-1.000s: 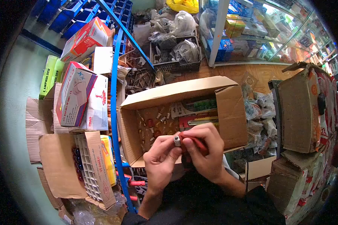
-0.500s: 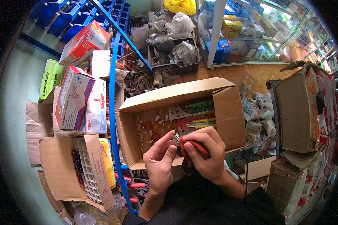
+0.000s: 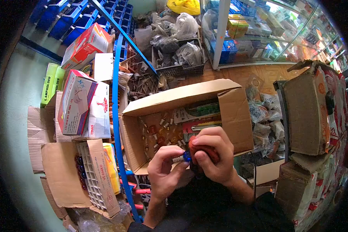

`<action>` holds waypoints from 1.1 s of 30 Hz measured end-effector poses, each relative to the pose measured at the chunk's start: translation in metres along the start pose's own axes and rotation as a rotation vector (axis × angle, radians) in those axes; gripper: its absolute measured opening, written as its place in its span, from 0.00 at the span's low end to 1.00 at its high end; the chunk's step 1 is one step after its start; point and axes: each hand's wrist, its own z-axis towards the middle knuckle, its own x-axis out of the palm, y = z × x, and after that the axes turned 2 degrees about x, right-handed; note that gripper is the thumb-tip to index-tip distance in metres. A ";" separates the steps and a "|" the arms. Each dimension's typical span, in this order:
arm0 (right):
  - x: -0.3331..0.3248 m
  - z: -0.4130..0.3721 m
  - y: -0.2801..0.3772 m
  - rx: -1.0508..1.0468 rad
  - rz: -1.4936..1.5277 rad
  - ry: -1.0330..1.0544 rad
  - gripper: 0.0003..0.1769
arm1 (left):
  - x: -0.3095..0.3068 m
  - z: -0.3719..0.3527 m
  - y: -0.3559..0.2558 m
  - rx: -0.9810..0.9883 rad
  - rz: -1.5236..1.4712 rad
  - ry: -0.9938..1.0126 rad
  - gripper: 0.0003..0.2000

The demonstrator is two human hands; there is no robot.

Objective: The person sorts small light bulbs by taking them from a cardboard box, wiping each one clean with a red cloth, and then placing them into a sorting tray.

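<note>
My left hand (image 3: 163, 172) pinches a small blue light bulb (image 3: 187, 156) by its silvery screw base, between thumb and fingers. The blue glass points to the right. Bunched in my right hand (image 3: 219, 158) is a red-orange cloth (image 3: 208, 152), its front edge against or very near the bulb; exact contact is hard to make out. Both hands are over the near side of an open cardboard box (image 3: 236, 120). Inside it lie several small bulbs (image 3: 162, 133), some amber and red, a green blister pack (image 3: 201, 111) and a yellow-handled cutter (image 3: 205, 127), partly covered by my right hand.
A blue metal post (image 3: 116, 100) runs along the box's left. Beyond it stand product boxes (image 3: 75, 102) and an open carton with a white divider (image 3: 92, 174). Cartons (image 3: 303, 116) are stacked at the right. A black crate of bags (image 3: 179, 69) and a glass cabinet (image 3: 259, 50) are behind.
The bulb has turned from upright to lying sideways, and its blue glass now shows out of the cloth. My right hand and the cloth have shifted slightly right.
</note>
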 end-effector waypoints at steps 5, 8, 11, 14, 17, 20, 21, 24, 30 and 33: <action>0.007 0.001 0.003 0.112 0.192 0.133 0.21 | -0.006 0.006 0.001 0.203 0.161 -0.055 0.14; 0.012 -0.010 0.006 0.424 0.244 0.124 0.21 | -0.018 0.018 -0.003 0.488 0.583 0.055 0.17; 0.004 -0.005 0.008 0.569 0.105 0.262 0.21 | -0.022 0.020 -0.003 0.534 0.685 0.099 0.19; 0.010 -0.008 0.002 0.394 0.156 0.152 0.23 | -0.015 0.018 -0.003 0.450 0.688 0.021 0.16; 0.015 -0.009 -0.006 0.174 0.138 0.085 0.26 | -0.013 0.016 -0.001 0.397 0.644 -0.020 0.16; 0.010 -0.001 -0.008 -0.035 0.095 0.133 0.28 | -0.013 0.010 -0.002 0.289 0.539 -0.011 0.13; 0.007 0.001 -0.008 -0.101 0.039 0.173 0.28 | -0.013 0.007 -0.001 0.187 0.441 -0.009 0.12; -0.003 0.009 -0.004 -0.250 -0.100 0.268 0.29 | -0.016 -0.007 0.003 -0.098 0.189 0.023 0.11; 0.012 -0.006 -0.007 0.041 0.067 0.118 0.24 | -0.004 -0.009 0.002 -0.085 0.257 -0.065 0.11; 0.009 -0.009 -0.007 0.231 0.281 0.137 0.21 | -0.007 -0.006 0.003 -0.082 0.245 -0.014 0.11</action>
